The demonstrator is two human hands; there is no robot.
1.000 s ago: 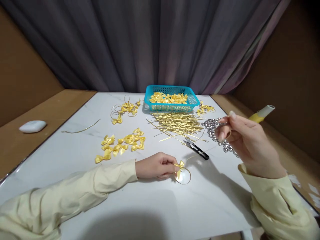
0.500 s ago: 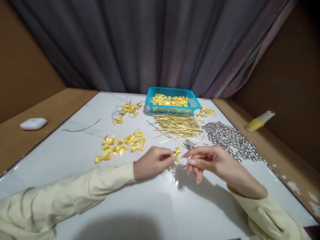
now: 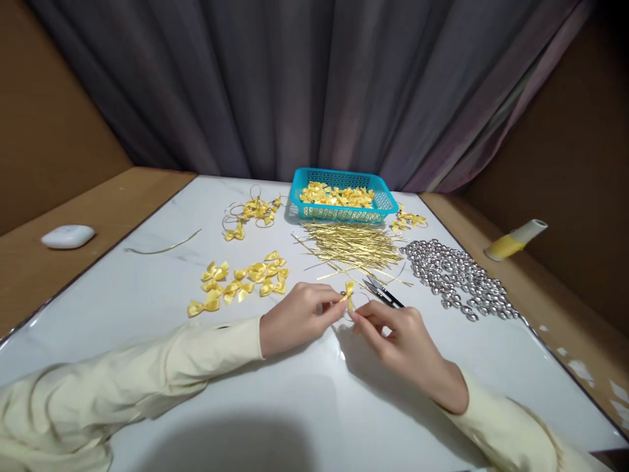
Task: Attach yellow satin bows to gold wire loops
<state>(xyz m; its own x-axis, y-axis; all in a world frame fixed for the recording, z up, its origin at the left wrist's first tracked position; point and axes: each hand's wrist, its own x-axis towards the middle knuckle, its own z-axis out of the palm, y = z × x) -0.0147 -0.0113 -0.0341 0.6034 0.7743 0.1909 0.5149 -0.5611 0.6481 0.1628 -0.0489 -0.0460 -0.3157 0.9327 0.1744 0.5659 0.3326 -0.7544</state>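
Note:
My left hand (image 3: 301, 318) pinches a small yellow satin bow (image 3: 349, 289) between thumb and fingers, just above the white tabletop. A silver bead appears to sit at the bow's left side, partly covered by my fingertips. A thin gold cord curves in a loop to the right of the bow. My right hand (image 3: 407, 341) is closed in a pinch on that cord, close below the bow; its exact grip is too small to see. Behind my right hand lie small black-handled scissors (image 3: 384, 292), blades pointing to the upper left, the handle ends hidden.
Loose yellow bows (image 3: 242, 282) lie left of my hands. A blue basket (image 3: 344, 215) of bows stands at the back, before a pile of gold cords (image 3: 351, 249). Silver beads (image 3: 457, 275) spread at right. Looped bows (image 3: 256, 211) lie back left; a yellow-and-white tube (image 3: 515, 240) stands far right.
My right hand has moved in closer to the bow and its fingers have drawn together on the cord. More of the scissors shows. My left hand keeps its hold on the bow.

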